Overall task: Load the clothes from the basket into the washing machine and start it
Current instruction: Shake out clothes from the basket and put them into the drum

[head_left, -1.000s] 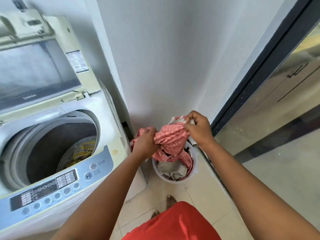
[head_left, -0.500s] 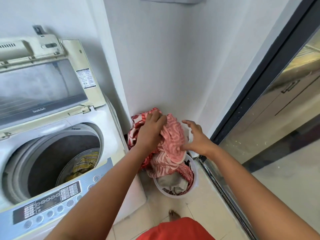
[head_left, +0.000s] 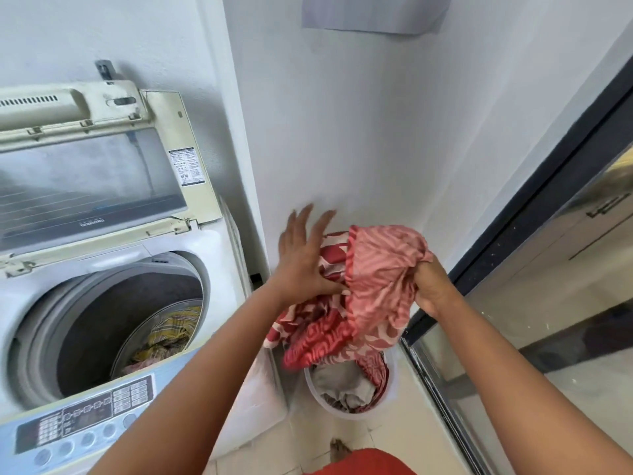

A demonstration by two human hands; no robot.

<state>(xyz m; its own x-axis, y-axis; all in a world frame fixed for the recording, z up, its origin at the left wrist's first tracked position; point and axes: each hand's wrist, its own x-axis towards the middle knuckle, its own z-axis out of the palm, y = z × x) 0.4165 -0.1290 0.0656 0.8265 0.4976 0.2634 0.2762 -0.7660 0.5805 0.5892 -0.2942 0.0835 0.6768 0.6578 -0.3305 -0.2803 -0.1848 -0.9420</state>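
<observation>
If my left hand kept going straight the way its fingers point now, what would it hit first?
Most likely the white wall. The left hand is open, fingers spread and pointing up and away over the red patterned cloth. Nothing else shows in that line, though depth is hard to judge.

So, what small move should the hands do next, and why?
Probably swing the red cloth left, over the open drum. The right hand grips it, the left hand is open against it, and its lower end hangs into the basket.
</observation>
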